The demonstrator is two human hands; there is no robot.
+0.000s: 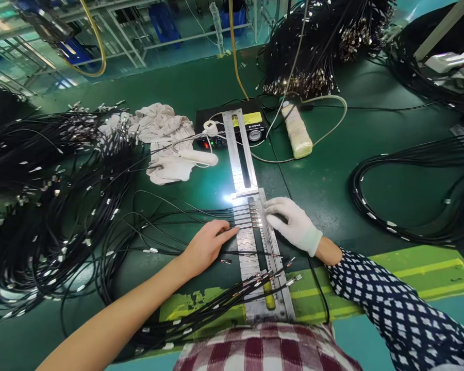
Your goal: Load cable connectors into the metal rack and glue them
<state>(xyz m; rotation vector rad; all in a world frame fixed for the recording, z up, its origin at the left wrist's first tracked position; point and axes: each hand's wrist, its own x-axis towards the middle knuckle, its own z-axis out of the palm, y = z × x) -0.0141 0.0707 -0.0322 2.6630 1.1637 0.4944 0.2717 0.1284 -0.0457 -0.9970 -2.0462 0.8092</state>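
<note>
My bare left hand (pixel 205 246) lies over black cables at the left side of a slotted metal fixture (pixel 248 265). Its index finger is stretched out, the tip touching the fixture beside a cable. Several parallel black cables (pixel 216 212) run across the slots, stripped ends pointing right. On the fixture's right rail, my white-gloved right hand (pixel 293 224) rests with curved fingers, thumb and forefinger apart near the cable ends. I see nothing held in either hand. A bundle of black cables (pixel 216 308) with metal ends crosses the fixture's near part.
A bright light shines at the fixture's middle. Behind it sit a black control box (pixel 255 122), a wrapped yellowish block (pixel 297 131) and crumpled white cloths (pixel 164 126). Large cable heaps (pixel 62 221) cover the left; a coiled cable bundle (pixel 361 190) lies right.
</note>
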